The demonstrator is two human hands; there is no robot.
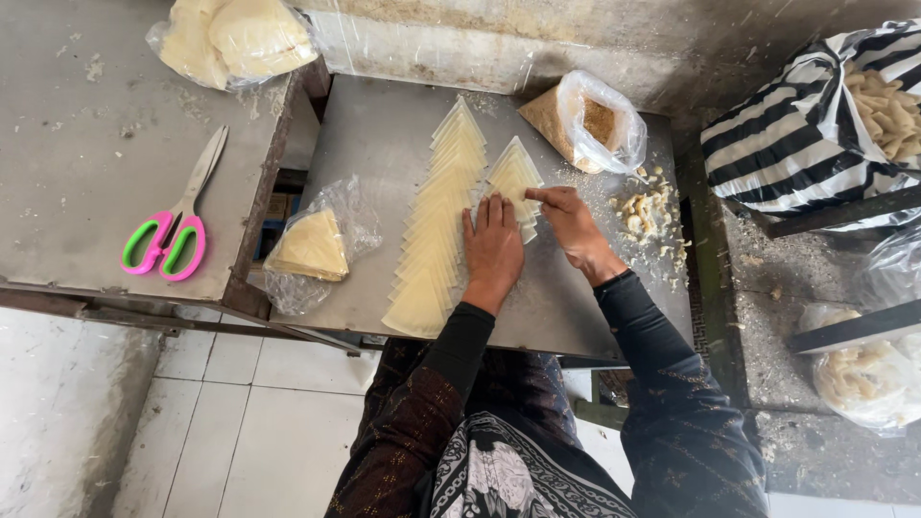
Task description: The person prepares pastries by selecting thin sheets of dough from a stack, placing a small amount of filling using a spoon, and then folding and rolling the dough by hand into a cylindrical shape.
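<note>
From the head camera, your left hand (493, 246) lies flat, fingers together, on the metal table (374, 144), pressing the lower end of a short row of pale triangular wrappers (513, 177). Your right hand (570, 223) pinches the edge of that same row between thumb and fingertips, just beside the left. A longer overlapping row of wrappers (437, 221) runs alongside to the left. Nearby sit a bagged stack of wrappers (311, 247), a bag of brown filling (587, 122), and pink-and-green scissors (173, 230).
</note>
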